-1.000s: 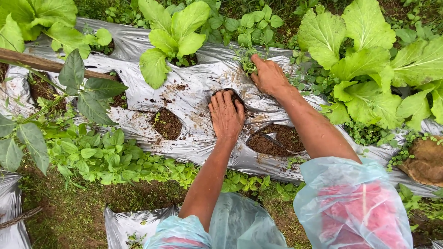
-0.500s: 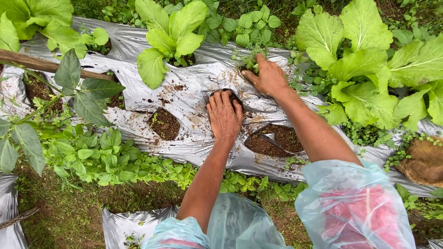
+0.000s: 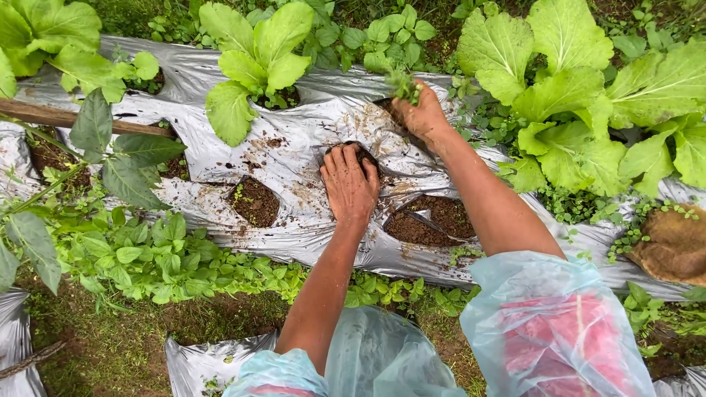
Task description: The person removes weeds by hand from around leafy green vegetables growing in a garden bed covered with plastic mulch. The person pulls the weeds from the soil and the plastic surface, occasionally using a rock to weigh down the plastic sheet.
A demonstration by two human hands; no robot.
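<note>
1. Setting was an outdoor vegetable bed covered by a wrinkled, glossy silver plastic mulch sheet [image 3: 220, 165], smeared with wet brown soil and cut with planting holes. Low green weeds grew along its near edge.
2. The left hand [image 3: 350, 185] lay palm down, fingers together and extended flat, over a dark soil-filled planting hole [image 3: 365, 156] in the middle of the sheet. It gripped nothing; the fingertips covered most of the opening.
3. The right hand [image 3: 421, 114] was closed around a small tuft of fine-leaved green weeds [image 3: 405, 84], held just above a further hole at the far side of the sheet. The fingers were soiled.
4. An open hole of crumbly brown soil [image 3: 430, 220] lay just right of the left wrist, its plastic edges curled up. Another soil-filled hole [image 3: 254, 200] lay to the left, with tiny sprouts in it.
5. A broad-leaved light green plant [image 3: 254, 59], leaves smooth and rounded, stood in a hole at the far left of the hands. Larger crinkled leafy greens [image 3: 581, 95] filled the right side.
6. Both forearms emerged from translucent pale blue plastic rain sleeves [image 3: 551, 323]. A rough brown wooden stick [image 3: 44, 115] crossed the sheet at far left.
</note>
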